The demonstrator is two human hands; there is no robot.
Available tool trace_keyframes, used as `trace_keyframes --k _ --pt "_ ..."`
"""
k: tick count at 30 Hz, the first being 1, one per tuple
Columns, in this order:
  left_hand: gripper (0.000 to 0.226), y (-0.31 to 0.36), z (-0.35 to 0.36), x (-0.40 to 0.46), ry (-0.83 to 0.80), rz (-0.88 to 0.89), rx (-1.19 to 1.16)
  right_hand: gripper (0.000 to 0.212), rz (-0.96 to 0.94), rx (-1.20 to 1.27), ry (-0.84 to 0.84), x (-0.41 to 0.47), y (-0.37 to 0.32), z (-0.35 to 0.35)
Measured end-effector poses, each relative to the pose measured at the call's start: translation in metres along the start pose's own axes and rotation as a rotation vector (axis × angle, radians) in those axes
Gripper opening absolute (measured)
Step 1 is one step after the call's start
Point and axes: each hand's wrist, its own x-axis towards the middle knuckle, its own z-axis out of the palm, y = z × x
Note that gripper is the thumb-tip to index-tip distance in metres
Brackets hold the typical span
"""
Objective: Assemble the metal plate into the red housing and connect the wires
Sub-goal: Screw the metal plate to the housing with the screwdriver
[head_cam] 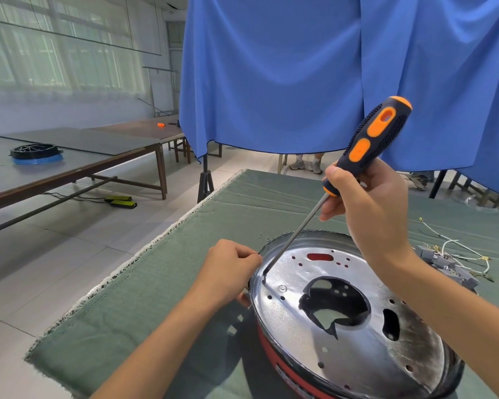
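The shiny metal plate (343, 312) sat inside the red housing (274, 355), and I could see the housing's red side just under the plate's near edge. Both sat on the green cloth of the worktop (162, 283). The plate had a big hole in its middle and many small holes around it.

My right hand (366, 203) was curled tight around the low end of the black and orange handle of a screwdriver (369, 139). The long thin shaft leaned down to the left, and its tip touched the plate near the plate's left edge. A small screw head (283, 288) lay on the plate just right of the tip.

My left hand (231, 269) was curled at the plate's left rim, with the fingertips pinched together close to the tip. I could not tell if it held anything.

To the right of the plate lay white wires (455, 246) and small grey blocks (444, 263). A few tiny screws (261, 235) lay on the cloth just behind the plate. A blue curtain (300, 67) hung far behind the plate.
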Motion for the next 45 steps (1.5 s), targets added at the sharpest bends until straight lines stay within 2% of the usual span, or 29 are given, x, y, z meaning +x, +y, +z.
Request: trace_keyframes --k 21,28,33,45 --pt "0.028 0.0060 -0.0009 -0.0036 0.002 -0.004 0.041 0.014 0.025 0.003 0.014 0.0017 -0.0012 -0.0043" --pt "0.028 0.0072 -0.0004 -0.0043 0.008 -0.003 0.017 0.024 0.030 0.012 0.010 0.0008 -0.0018 -0.0049" --pt "0.028 0.0064 -0.0009 -0.0041 0.007 0.002 0.031 0.014 0.021 -0.005 0.020 0.0004 0.0010 -0.0054" --pt "0.026 0.0053 -0.0014 -0.0035 0.001 -0.014 0.038 0.014 0.011 -0.017 0.017 0.0017 0.0003 -0.0036"
